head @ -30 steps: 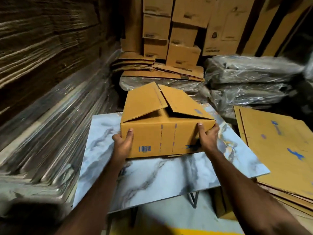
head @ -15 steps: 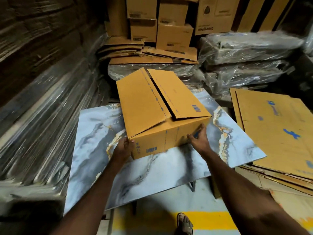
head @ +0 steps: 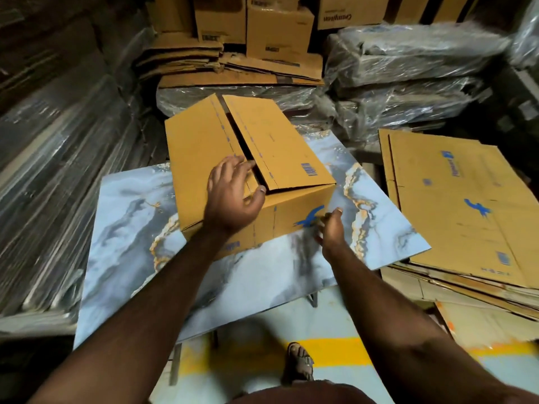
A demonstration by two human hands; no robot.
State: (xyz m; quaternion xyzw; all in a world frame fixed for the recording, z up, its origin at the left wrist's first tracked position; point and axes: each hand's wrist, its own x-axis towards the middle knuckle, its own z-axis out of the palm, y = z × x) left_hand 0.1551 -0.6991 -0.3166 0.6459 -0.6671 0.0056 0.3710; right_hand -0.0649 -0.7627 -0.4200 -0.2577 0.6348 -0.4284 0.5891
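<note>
A brown cardboard box [head: 280,147] with blue print stands on a marble-patterned table top [head: 125,228]. Its two top flaps lie nearly flat with a dark gap between them. My left hand [head: 233,196] lies on top of the box at the near end of that gap, fingers spread and relaxed, pressing the left flap down. My right hand [head: 331,231] is by the box's near right corner, next to the blue logo, fingers loose and holding nothing.
A stack of flattened cartons [head: 460,205] lies to the right of the table. Plastic-wrapped bundles [head: 408,71] and stacked boxes [head: 277,27] fill the back. Wrapped cardboard sheets [head: 49,170] line the left. A sandalled foot [head: 299,363] stands on the floor with a yellow stripe.
My left hand left the box's near left corner and moved onto the top flaps. My right hand came off the box's front face. The flaps went from raised to nearly flat.
</note>
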